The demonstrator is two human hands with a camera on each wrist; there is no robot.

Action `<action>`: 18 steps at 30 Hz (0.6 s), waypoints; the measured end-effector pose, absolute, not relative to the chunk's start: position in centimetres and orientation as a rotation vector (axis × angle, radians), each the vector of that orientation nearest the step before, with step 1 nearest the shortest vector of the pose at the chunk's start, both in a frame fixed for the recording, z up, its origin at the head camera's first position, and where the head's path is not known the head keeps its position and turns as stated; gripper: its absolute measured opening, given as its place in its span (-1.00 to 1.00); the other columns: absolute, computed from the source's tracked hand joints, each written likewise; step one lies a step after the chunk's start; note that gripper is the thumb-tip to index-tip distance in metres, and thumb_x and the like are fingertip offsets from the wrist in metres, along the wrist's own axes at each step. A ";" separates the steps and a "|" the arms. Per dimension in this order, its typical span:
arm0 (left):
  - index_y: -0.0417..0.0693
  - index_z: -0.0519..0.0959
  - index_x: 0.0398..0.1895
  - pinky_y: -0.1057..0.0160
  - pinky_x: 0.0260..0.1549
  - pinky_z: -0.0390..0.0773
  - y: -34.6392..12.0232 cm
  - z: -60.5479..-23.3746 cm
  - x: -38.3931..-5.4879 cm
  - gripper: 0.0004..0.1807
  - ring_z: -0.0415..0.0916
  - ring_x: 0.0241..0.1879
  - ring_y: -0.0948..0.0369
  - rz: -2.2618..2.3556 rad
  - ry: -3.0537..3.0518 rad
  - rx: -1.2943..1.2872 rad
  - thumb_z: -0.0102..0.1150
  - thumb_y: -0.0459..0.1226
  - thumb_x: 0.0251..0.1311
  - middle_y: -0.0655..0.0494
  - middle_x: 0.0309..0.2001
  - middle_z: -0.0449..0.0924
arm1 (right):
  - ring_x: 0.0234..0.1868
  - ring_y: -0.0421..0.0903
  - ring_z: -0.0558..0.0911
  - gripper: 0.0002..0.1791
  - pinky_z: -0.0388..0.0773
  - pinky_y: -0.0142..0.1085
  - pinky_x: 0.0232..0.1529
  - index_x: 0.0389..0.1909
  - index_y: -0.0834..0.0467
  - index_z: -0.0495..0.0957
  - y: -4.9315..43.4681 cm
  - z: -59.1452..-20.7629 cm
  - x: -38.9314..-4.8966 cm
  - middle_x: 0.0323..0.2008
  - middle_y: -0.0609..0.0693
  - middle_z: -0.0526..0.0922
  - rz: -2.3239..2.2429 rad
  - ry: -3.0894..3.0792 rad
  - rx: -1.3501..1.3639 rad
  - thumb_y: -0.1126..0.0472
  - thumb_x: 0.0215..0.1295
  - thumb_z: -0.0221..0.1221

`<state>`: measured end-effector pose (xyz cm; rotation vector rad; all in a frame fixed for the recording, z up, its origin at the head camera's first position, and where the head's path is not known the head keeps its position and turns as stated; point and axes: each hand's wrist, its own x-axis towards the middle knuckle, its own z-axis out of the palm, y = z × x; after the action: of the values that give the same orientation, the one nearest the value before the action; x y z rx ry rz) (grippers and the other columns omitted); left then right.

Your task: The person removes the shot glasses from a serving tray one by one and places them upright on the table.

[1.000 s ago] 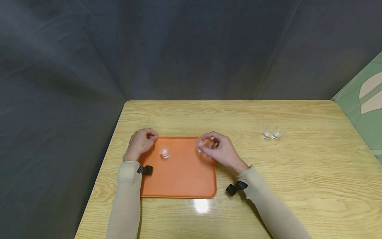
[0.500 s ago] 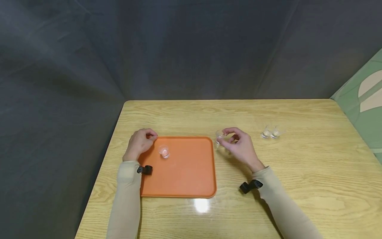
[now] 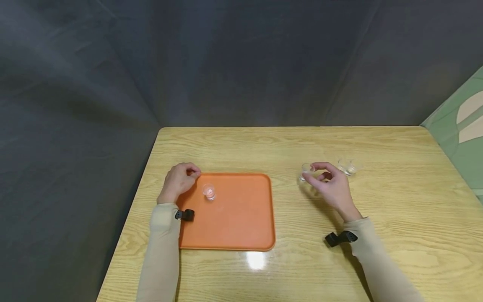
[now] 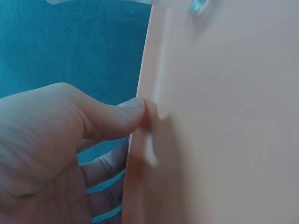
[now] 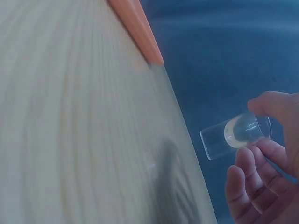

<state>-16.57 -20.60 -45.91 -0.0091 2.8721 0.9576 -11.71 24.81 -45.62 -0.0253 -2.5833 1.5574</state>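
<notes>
My left hand (image 3: pixel 178 183) holds the far left corner of the orange tray (image 3: pixel 234 214). In the left wrist view the thumb lies on the tray's rim (image 4: pixel 148 70), with the other fingers outside and below it. My right hand (image 3: pixel 333 187) pinches a small clear shot glass (image 5: pixel 236 135) between thumb and fingers, to the right of the tray. Its thick base points away from the palm, and the glass hangs above the table's shadow in the right wrist view. Another shot glass (image 3: pixel 209 191) stands on the tray, toward its far left.
Two more shot glasses (image 3: pixel 351 168) stand close together on the wooden table (image 3: pixel 396 201) just beyond my right hand, which partly covers one. Dark cloth (image 3: pixel 249 63) hangs behind the table's far edge and along its left side.
My right hand has carried its shot glass rightward, from over the tray's far right corner out past the tray. The left hand and the tray stay where they were.
</notes>
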 end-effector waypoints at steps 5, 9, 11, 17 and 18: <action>-0.04 0.77 -0.07 -0.02 0.00 0.52 -20.5 -46.0 -16.7 -0.85 0.57 -0.08 -0.03 0.964 2.872 0.000 0.27 -0.21 0.48 -0.08 -0.04 0.73 | -0.40 -0.37 0.57 -0.54 0.48 -0.48 -0.54 0.15 0.26 0.67 27.5 -45.9 -11.1 -0.21 -0.31 0.61 1.516 -2.527 -0.158 0.13 0.32 0.48; -0.04 0.76 -0.07 -0.03 0.02 0.53 -20.5 -46.1 -16.7 -0.85 0.57 -0.06 -0.03 0.967 2.870 -0.010 0.27 -0.21 0.48 -0.08 -0.03 0.73 | -0.42 -0.39 0.58 -0.56 0.46 -0.52 -0.55 0.12 0.28 0.67 29.1 -46.3 -10.6 -0.30 -0.40 0.63 1.491 -2.461 -0.248 0.18 0.30 0.49; -0.03 0.76 -0.07 -0.05 0.05 0.54 -20.6 -46.1 -16.7 -0.85 0.58 -0.04 -0.04 0.965 2.867 -0.021 0.26 -0.21 0.49 -0.08 -0.01 0.73 | -0.46 -0.41 0.59 -0.57 0.45 -0.53 -0.58 0.12 0.30 0.67 29.8 -46.5 -10.4 -0.34 -0.42 0.64 1.481 -2.439 -0.274 0.21 0.29 0.49; -0.03 0.76 -0.05 -0.10 0.11 0.54 -20.8 -46.2 -16.7 -0.84 0.59 0.01 -0.06 0.969 2.850 -0.045 0.22 -0.22 0.51 -0.09 0.05 0.73 | -0.47 -0.42 0.62 -0.58 0.45 -0.53 -0.51 0.11 0.23 0.67 31.5 -46.2 -9.9 -0.40 -0.48 0.66 1.424 -2.427 -0.313 0.19 0.29 0.48; -0.03 0.76 -0.05 -0.10 0.11 0.54 -20.8 -46.2 -16.6 -0.83 0.59 0.01 -0.06 0.971 2.848 -0.045 0.22 -0.22 0.51 -0.09 0.05 0.73 | -0.46 -0.42 0.62 -0.59 0.44 -0.53 -0.50 0.11 0.20 0.67 31.8 -46.1 -9.9 -0.42 -0.49 0.67 1.418 -2.427 -0.322 0.17 0.29 0.49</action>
<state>-16.64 -20.78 -46.20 -0.0453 2.8475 0.9715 -9.90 31.80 -46.09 -0.3225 -2.4275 1.4179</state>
